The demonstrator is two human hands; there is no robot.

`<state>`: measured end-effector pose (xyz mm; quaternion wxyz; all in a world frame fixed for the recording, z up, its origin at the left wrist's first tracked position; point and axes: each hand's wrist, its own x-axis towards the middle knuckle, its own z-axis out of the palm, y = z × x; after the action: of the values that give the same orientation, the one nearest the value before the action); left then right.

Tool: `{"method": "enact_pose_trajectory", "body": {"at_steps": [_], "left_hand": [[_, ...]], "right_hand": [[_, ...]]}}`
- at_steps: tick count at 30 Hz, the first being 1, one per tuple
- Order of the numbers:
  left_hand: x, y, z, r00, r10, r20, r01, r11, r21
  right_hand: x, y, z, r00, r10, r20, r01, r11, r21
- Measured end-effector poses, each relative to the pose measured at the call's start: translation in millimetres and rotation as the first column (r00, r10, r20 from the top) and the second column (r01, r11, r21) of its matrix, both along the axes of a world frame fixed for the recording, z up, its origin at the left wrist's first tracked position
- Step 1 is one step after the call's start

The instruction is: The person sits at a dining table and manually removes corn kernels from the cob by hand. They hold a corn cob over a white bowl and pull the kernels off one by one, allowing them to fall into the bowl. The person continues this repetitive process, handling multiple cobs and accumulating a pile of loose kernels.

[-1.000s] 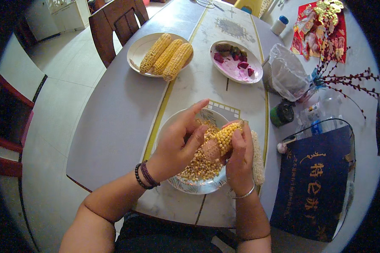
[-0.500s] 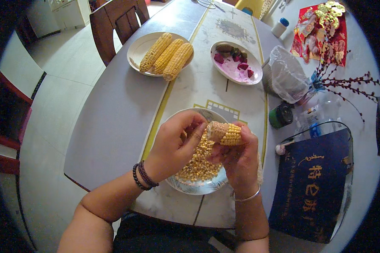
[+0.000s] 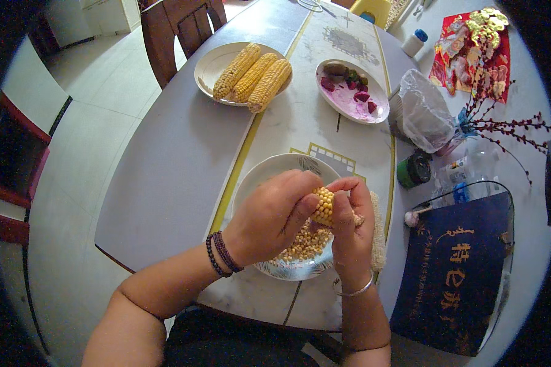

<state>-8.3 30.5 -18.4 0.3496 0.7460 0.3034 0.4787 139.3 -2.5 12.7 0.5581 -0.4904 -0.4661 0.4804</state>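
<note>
Wooden chair (image 3: 180, 27) backs stood at the upper left of the frame, behind a grey table (image 3: 165, 165) with a marble strip down its middle. Just right of the chair, a cream plate (image 3: 211, 67) carried three whole yellow cobs (image 3: 254, 76) side by side. Lower, at the centre, the left hand (image 3: 272, 217), with dark bead bracelets on its wrist, was clenched on a partly stripped cob (image 3: 322, 205), the thumb pressed against the kernels. The cob sat above a patterned bowl (image 3: 269, 174) holding loose kernels (image 3: 303, 241). The right hand (image 3: 349, 223), a silver bangle on its wrist, gripped the same cob from the other side, fingers curled round it. A bare cob (image 3: 378, 235) lay on the table just right of the bowl. Further up, right of centre, an oval dish (image 3: 349, 101) held purple pieces. To its right stood a clear plastic bag (image 3: 425, 113), a dark jar (image 3: 414, 171) and a red decoration (image 3: 465, 49). A dark blue bag (image 3: 456, 275) filled the lower right.
</note>
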Motion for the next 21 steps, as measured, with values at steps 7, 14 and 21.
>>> {"method": "enact_pose_trajectory", "body": {"at_steps": [7,14,21], "left_hand": [[6,-6,4,0.991,-0.008,0.132,0.05,0.948,-0.315],[-4,3,5,0.976,-0.213,-0.048,0.199,0.958,-0.208],[3,-5,-3,0.973,-0.128,0.192,0.186,0.927,-0.325]], "right_hand": [[6,0,-15,0.915,-0.132,0.382,0.039,0.97,0.241],[16,3,-9,0.859,-0.139,0.493,0.002,0.963,0.268],[25,2,-7,0.679,-0.244,0.693,-0.261,0.801,0.538]]}}
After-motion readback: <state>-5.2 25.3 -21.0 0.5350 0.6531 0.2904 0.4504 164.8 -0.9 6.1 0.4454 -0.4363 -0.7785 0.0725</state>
